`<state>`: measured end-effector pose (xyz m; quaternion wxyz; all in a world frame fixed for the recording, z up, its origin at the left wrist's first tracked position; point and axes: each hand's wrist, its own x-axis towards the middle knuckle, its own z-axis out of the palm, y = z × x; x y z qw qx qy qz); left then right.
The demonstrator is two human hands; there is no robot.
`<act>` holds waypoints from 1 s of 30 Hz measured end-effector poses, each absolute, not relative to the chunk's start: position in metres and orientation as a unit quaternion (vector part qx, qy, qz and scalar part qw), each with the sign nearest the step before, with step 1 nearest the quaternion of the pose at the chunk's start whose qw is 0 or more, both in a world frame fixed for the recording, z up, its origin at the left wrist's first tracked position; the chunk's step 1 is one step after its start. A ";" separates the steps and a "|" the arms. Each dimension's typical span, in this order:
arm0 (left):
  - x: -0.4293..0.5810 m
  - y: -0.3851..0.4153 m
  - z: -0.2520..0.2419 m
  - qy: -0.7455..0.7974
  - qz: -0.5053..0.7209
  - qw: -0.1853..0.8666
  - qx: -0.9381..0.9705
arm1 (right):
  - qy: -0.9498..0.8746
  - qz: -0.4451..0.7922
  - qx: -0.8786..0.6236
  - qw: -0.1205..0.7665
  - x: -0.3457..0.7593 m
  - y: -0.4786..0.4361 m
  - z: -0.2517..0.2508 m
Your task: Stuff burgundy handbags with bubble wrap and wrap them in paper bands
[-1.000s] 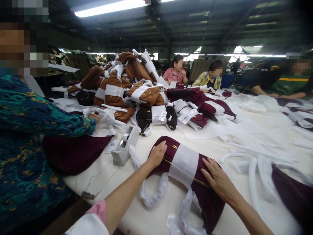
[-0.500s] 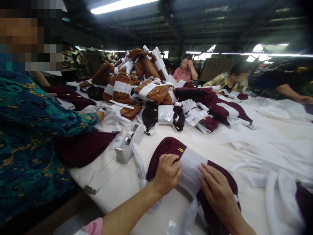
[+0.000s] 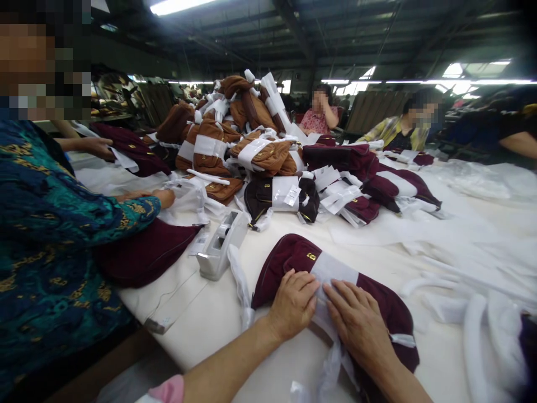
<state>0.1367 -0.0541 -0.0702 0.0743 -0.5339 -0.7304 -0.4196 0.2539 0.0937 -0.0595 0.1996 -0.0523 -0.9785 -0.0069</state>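
A maroon velvet bag (image 3: 289, 260) with a small gold emblem lies in front of me on the white table (image 3: 210, 313). A white paper band (image 3: 333, 271) wraps around its middle. My left hand (image 3: 293, 302) rests on the bag's left half, fingers curled and pressing the band's edge. My right hand (image 3: 356, 322) lies flat on the band beside it, fingers stretched out. The two hands nearly touch over the band. White padded straps (image 3: 241, 285) trail off the bag's left side.
A grey tape dispenser (image 3: 218, 246) stands left of the bag. A person in a teal patterned sleeve (image 3: 75, 218) works at my left on another maroon bag (image 3: 142, 254). Behind is a pile of brown, black and maroon wrapped bags (image 3: 255, 151). White wrapping lies at right (image 3: 474, 263).
My hands have drawn together from the bag's two ends to its banded middle. The view has shifted slightly and the bag has been pulled closer.
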 end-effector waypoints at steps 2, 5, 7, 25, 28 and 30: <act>0.148 -0.066 -0.063 -0.724 -0.482 0.045 -0.492 | -0.974 0.087 -0.053 0.202 0.249 0.111 -0.047; 0.172 -0.081 -0.071 -0.716 -0.602 -0.145 -0.321 | -0.954 0.179 -0.123 0.205 0.235 0.148 -0.031; 0.187 -0.081 -0.088 -0.652 -0.654 -0.360 -0.133 | -0.952 0.199 -0.170 0.158 0.222 0.167 -0.027; 0.176 -0.033 0.012 -0.493 -0.754 -0.376 -0.217 | -0.730 0.620 -0.199 0.210 0.335 0.118 0.004; 0.173 -0.027 0.026 -0.561 -0.682 -0.368 -0.290 | -0.623 0.715 -0.188 0.254 0.341 0.087 -0.002; 0.173 -0.023 0.026 -0.625 -0.634 -0.342 -0.301 | -0.575 0.732 -0.189 0.311 0.340 0.074 -0.007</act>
